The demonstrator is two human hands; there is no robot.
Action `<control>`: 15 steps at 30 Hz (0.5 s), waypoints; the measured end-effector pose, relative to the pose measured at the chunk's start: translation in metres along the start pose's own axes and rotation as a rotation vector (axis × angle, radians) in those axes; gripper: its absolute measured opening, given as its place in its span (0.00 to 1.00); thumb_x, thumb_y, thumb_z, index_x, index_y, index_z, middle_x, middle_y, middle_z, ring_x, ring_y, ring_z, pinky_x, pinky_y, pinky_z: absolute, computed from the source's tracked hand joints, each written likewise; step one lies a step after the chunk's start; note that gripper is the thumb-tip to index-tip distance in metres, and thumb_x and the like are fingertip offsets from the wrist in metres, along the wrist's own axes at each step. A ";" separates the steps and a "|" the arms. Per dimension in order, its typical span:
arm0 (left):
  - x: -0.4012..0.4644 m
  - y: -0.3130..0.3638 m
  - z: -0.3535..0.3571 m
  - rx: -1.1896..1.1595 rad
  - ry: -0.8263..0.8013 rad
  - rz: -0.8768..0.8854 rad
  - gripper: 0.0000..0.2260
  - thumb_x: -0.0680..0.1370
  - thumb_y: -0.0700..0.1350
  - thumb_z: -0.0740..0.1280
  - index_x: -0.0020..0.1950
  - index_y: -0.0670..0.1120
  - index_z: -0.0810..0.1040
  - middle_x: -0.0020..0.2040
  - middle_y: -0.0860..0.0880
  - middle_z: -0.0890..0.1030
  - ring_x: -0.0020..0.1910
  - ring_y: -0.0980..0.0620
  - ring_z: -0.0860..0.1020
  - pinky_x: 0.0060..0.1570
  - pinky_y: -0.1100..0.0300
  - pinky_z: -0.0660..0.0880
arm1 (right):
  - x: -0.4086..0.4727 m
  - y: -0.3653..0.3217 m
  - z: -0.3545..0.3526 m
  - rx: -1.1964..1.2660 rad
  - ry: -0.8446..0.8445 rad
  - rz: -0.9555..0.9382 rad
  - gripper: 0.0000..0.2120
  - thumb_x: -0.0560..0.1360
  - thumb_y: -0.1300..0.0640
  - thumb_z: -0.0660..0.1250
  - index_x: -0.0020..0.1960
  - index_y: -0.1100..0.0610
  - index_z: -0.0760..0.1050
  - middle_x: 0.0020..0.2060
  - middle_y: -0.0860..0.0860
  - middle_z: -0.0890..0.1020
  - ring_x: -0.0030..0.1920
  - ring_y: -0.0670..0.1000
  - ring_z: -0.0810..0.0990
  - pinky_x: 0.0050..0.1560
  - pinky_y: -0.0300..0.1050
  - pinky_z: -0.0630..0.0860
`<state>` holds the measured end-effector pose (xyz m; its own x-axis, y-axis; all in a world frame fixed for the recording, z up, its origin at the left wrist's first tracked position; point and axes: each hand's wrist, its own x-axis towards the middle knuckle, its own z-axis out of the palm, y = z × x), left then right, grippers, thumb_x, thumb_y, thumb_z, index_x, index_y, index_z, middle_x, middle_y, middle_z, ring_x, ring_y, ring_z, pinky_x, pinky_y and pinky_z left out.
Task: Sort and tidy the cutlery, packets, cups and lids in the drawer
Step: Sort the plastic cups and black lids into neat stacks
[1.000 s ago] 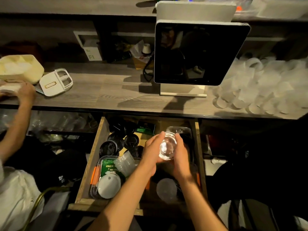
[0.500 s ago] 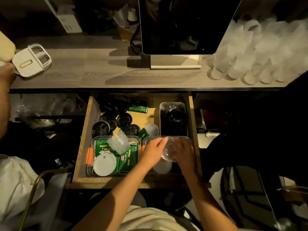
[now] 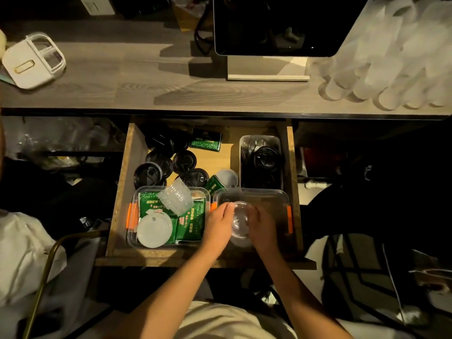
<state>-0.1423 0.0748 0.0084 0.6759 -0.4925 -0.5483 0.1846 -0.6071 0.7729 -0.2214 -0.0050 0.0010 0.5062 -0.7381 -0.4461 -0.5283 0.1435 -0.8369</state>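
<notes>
Drawer [image 3: 122, 192] stands open under the counter [image 3: 137, 89]. Clear cups [image 3: 240, 221], nested, sit between both hands over the right tub [image 3: 281, 195] at the drawer's front. Left hand [image 3: 218, 226] curls its fingers round the cups' left side; right hand [image 3: 261, 231] wraps the right side, so both hold them. Left tub [image 3: 134, 204] beside it carries green packets [image 3: 192, 225], a ribbed cup stack [image 3: 176, 198] and a white lid [image 3: 154, 231]. Black lids [image 3: 159, 163] lie loose behind. Rear tub [image 3: 260, 162] holds dark items I cannot make out.
</notes>
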 end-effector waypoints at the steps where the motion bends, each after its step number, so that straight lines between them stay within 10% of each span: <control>1: 0.002 -0.001 -0.003 -0.014 0.023 0.013 0.15 0.85 0.49 0.58 0.43 0.48 0.78 0.43 0.44 0.80 0.45 0.47 0.78 0.47 0.50 0.72 | 0.002 -0.002 0.004 0.009 -0.009 -0.008 0.10 0.82 0.59 0.60 0.47 0.59 0.79 0.43 0.54 0.82 0.46 0.52 0.80 0.49 0.45 0.75; 8: 0.017 0.009 -0.061 -0.141 0.107 0.121 0.12 0.84 0.49 0.60 0.55 0.53 0.84 0.47 0.55 0.85 0.48 0.56 0.82 0.44 0.69 0.75 | 0.019 -0.048 0.035 0.204 -0.332 0.054 0.14 0.83 0.55 0.59 0.56 0.56 0.82 0.49 0.52 0.85 0.49 0.48 0.83 0.48 0.44 0.79; 15: 0.029 -0.008 -0.136 -0.200 0.431 0.020 0.13 0.85 0.50 0.55 0.66 0.53 0.75 0.58 0.60 0.76 0.58 0.62 0.73 0.55 0.69 0.67 | 0.042 -0.078 0.093 0.289 -0.140 0.202 0.18 0.77 0.50 0.68 0.47 0.68 0.81 0.37 0.58 0.81 0.39 0.54 0.78 0.41 0.49 0.75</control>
<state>-0.0269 0.1505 0.0298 0.9074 -0.1736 -0.3828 0.2736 -0.4475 0.8514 -0.0956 0.0145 0.0177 0.5103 -0.5814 -0.6338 -0.4230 0.4720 -0.7735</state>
